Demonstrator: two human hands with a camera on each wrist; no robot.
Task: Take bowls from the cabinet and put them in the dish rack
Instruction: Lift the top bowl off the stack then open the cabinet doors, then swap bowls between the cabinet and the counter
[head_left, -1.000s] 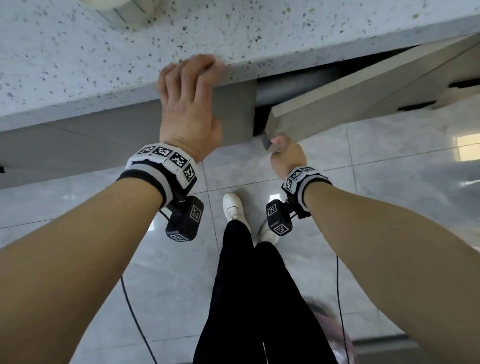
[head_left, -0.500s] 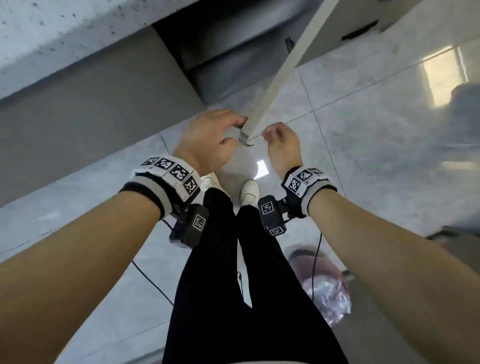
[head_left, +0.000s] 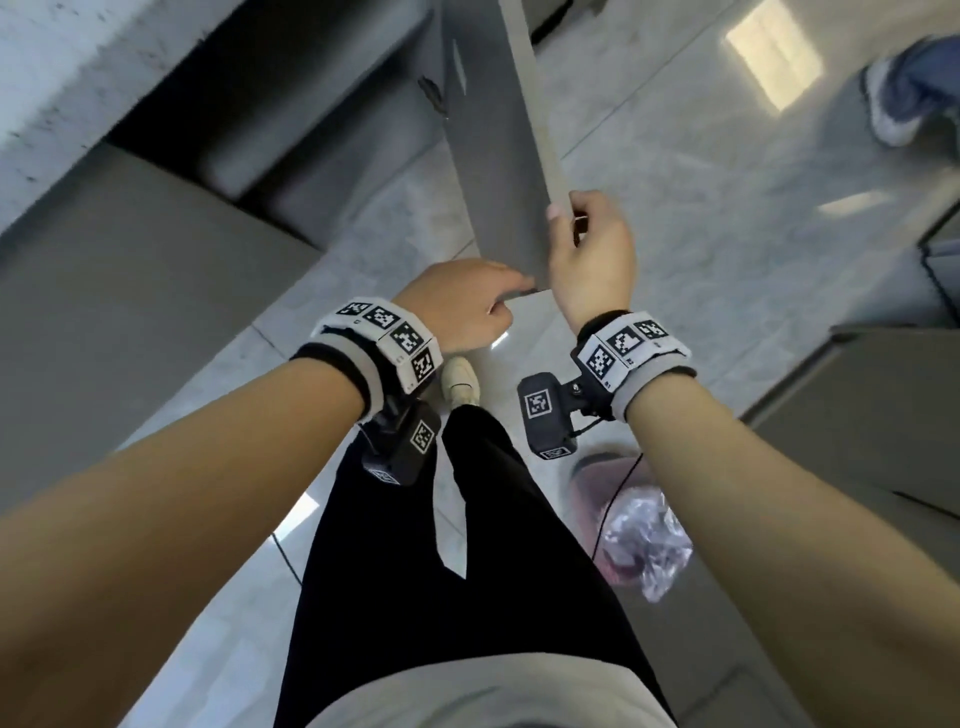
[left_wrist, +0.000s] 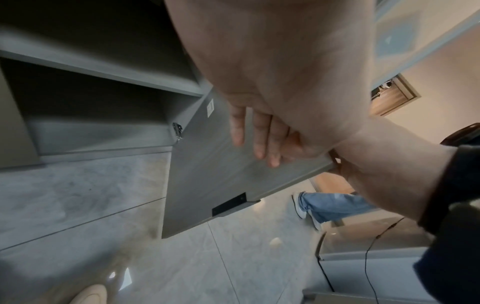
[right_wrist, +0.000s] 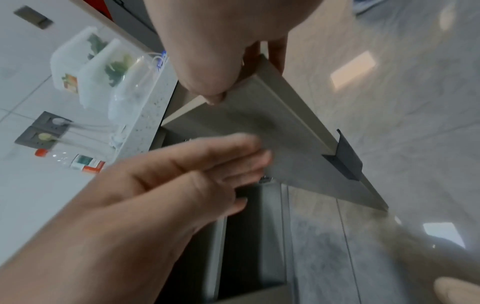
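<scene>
The grey cabinet door (head_left: 493, 156) stands swung out toward me. My right hand (head_left: 566, 223) grips its free edge, thumb (right_wrist: 213, 96) on the inner face and fingers round the outside. My left hand (head_left: 509, 291) lies just below with straight fingers (left_wrist: 262, 139) against the door's inner face near the corner. A black handle (left_wrist: 228, 203) sits on that edge. The cabinet opening (head_left: 291, 104) is dark, and the shelf (left_wrist: 103, 70) in the left wrist view holds nothing I can see. No bowl or dish rack is in view.
My legs in black trousers and a pale shoe (head_left: 460, 379) stand on the grey tiles. A pink bin with a plastic bag (head_left: 634, 535) sits right of my legs. Another person's jeans and shoe (head_left: 904, 98) are far right. The speckled counter (head_left: 78, 62) runs overhead left.
The door has swung much wider open. My left hand came down from the counter edge to the door. My right hand slid up along the door's free edge.
</scene>
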